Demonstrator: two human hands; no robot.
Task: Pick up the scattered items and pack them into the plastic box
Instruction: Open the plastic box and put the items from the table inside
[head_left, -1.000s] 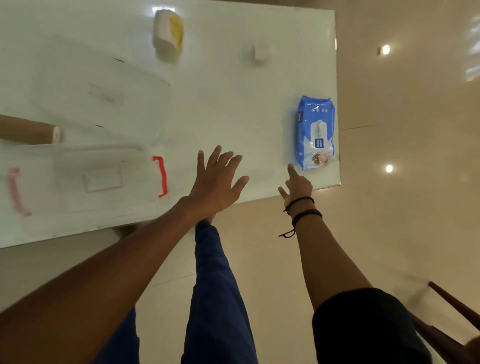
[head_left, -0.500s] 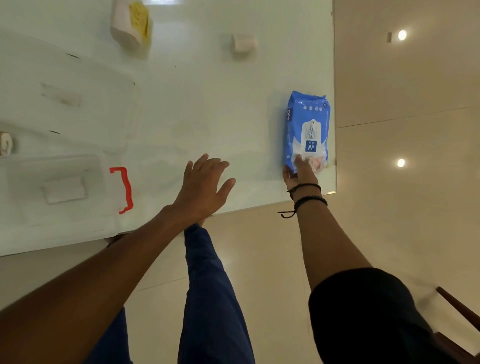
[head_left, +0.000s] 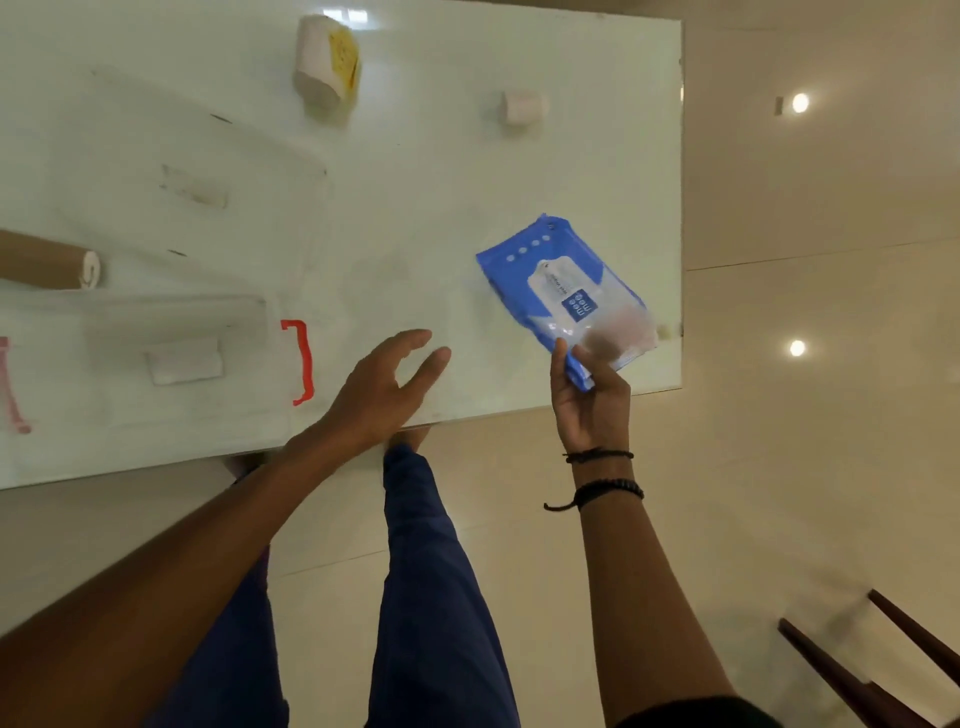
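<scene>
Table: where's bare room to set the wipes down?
Bare patch mid-table, bordered by the yellow-labelled roll, small white roll, wipes pack and lid. Crowded left: plastic box, lid, cardboard tube.

Glossy beige floor tiles (head_left: 810, 415) mirror ceiling lights; white table (head_left: 441, 171); dark chair legs (head_left: 883, 670)
</scene>
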